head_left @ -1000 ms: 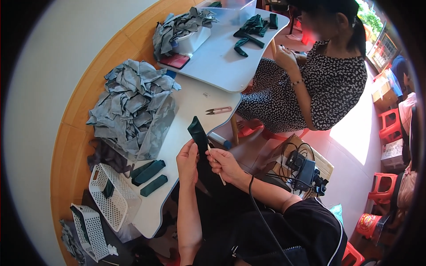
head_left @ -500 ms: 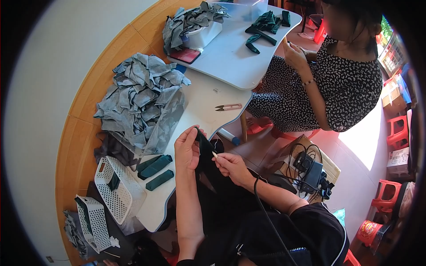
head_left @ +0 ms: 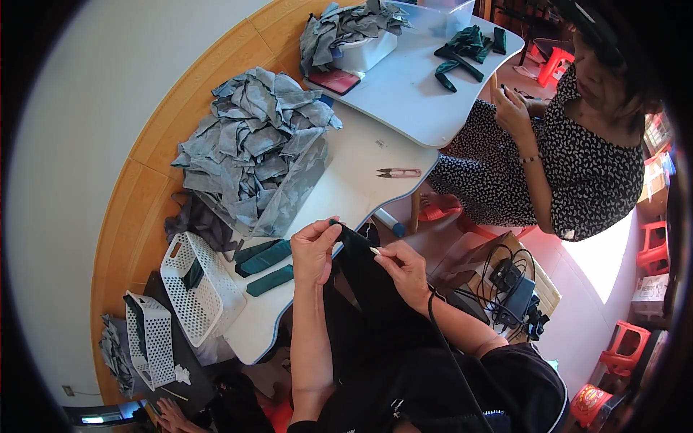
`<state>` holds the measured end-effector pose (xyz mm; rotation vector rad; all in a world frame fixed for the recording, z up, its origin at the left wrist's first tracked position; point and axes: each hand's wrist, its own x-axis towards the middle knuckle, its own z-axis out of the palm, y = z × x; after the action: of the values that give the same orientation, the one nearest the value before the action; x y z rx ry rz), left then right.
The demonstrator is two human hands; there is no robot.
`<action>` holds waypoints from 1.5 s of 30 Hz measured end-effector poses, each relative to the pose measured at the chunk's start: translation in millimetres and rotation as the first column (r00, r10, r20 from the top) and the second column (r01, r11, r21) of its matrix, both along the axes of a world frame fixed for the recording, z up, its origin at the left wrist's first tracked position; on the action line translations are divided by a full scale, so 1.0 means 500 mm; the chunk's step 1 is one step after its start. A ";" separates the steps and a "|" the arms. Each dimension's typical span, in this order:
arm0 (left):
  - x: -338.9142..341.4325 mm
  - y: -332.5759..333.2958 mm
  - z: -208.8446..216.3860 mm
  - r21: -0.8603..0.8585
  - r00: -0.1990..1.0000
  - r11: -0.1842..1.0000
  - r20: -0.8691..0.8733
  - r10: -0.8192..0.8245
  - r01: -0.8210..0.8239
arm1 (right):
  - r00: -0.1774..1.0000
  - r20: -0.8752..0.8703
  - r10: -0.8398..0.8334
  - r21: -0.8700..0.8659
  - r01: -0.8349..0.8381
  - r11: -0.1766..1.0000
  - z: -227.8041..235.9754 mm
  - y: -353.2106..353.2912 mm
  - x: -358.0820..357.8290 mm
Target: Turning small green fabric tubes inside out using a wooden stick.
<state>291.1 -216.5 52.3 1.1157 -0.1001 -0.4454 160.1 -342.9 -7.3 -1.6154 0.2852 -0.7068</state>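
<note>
Over my lap, my left hand [head_left: 315,249] is closed, its thumb and fingers pinching the top end of a dark green fabric strip [head_left: 351,242]. The strip slopes down to the right and merges with my black clothes, so its lower end is hard to make out. In a pinch at the strip's right edge, my right hand [head_left: 404,271] has a small pale pointed stick [head_left: 375,250]; most of it is hidden by the fingers. Flat green fabric pieces [head_left: 270,280] lie on the white table [head_left: 354,155] left of my left hand. Thread snips [head_left: 399,173] rest farther off.
A clear bin [head_left: 302,184] heaped with grey-green fabric pieces [head_left: 260,133] stands on the table. White perforated baskets [head_left: 195,303] are at the left. Across the table sits a co-worker [head_left: 585,159]; another person's hand [head_left: 173,416] shows lower left. Cables and black adapters [head_left: 514,296] cover a box at right.
The view has swung, so the table and bins sit farther right. My right hand with the pale stick is slightly farther from my left. Another person's hand shows more at the lower left.
</note>
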 end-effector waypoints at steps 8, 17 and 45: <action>0.014 0.058 -0.001 0.172 0.988 0.977 0.065 -0.138 0.125 | 0.753 0.097 0.651 0.907 -0.337 0.254 0.001 0.003 -0.015; -0.012 0.030 -0.001 -0.025 0.999 0.999 -0.040 0.028 -0.029 | 0.874 -0.045 0.485 0.765 -0.282 0.580 0.005 0.035 0.003; -0.035 0.013 0.004 0.023 0.998 1.000 -0.054 0.013 -0.012 | 0.776 0.244 0.582 0.956 -0.295 -0.008 0.025 0.051 -0.013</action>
<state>273.8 -209.8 54.1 1.1251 -0.0412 -0.4664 153.5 -317.4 5.4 -0.3336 0.2653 0.2876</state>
